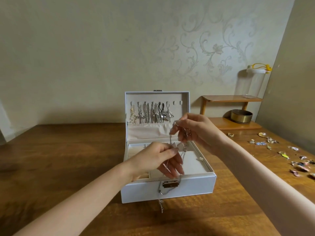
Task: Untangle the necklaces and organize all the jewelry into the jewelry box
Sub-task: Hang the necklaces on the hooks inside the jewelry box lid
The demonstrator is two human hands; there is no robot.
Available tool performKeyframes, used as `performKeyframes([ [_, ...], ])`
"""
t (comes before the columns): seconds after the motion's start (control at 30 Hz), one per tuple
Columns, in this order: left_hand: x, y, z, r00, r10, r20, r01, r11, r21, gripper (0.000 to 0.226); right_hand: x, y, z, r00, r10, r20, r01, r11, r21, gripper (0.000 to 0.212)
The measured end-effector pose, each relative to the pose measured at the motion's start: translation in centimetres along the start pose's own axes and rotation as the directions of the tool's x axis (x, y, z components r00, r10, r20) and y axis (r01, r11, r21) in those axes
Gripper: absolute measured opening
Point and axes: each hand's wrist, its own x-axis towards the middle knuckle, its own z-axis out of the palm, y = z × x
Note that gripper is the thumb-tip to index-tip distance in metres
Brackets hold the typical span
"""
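hands point(170, 143) pinching thin silver chain point(171, 138) — white box point(170, 188)

glossy wooden table point(68, 159), smooth matt white jewelry box point(187, 188) with cloth lining, shiny metal chain point(161, 189), brass-coloured latch point(171, 184)

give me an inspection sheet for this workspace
surface: wooden table, box standing mid-table
job's things: white box open, necklaces hung in its lid; silver chain held above it, tail dangling past the front; loose pieces at the table's right
clutter: nothing seen
grippers: left hand and right hand both pinch the chain
cables: nothing seen
surroundings: patterned wall; shelf with clear jar, round tin below
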Motion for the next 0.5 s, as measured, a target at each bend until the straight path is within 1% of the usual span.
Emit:
performKeyframes([
  [0.07,0.3,0.1,0.5,0.998,-0.023,0.055,0.028,0.996,-0.080,0.034,0.6,-0.3,0.4,1.000,-0.008,0.001,0.008,1.000,0.020,0.009],
  [0.1,0.5,0.1,0.7,0.999,-0.018,0.050,0.025,0.990,-0.136,0.035,0.8,-0.3,0.7,1.000,-0.019,0.003,0.018,1.000,0.020,0.011],
  [0.17,0.9,0.3,0.7,1.000,-0.005,-0.009,0.002,0.957,-0.291,0.034,1.2,-0.3,1.0,0.999,-0.043,-0.001,0.043,0.999,0.020,0.013],
  [0.23,1.5,0.4,0.3,0.997,-0.012,-0.079,-0.026,0.885,-0.465,0.032,1.4,-0.3,1.1,0.998,-0.056,-0.014,0.056,0.998,0.038,0.016],
  [0.3,1.9,0.5,-0.3,0.991,-0.032,-0.128,-0.049,0.815,-0.578,0.026,1.3,-0.3,1.0,0.998,-0.055,-0.029,0.057,0.996,0.072,0.018],
  [0.4,2.6,0.2,-1.1,0.981,-0.058,-0.186,-0.086,0.730,-0.678,0.018,1.3,0.1,0.7,0.998,-0.041,-0.055,0.048,0.991,0.126,0.020],
  [0.5,3.3,-0.1,-1.6,0.974,-0.047,-0.223,-0.120,0.726,-0.677,0.015,1.3,0.7,0.4,0.996,-0.014,-0.085,0.028,0.986,0.167,0.015],
])
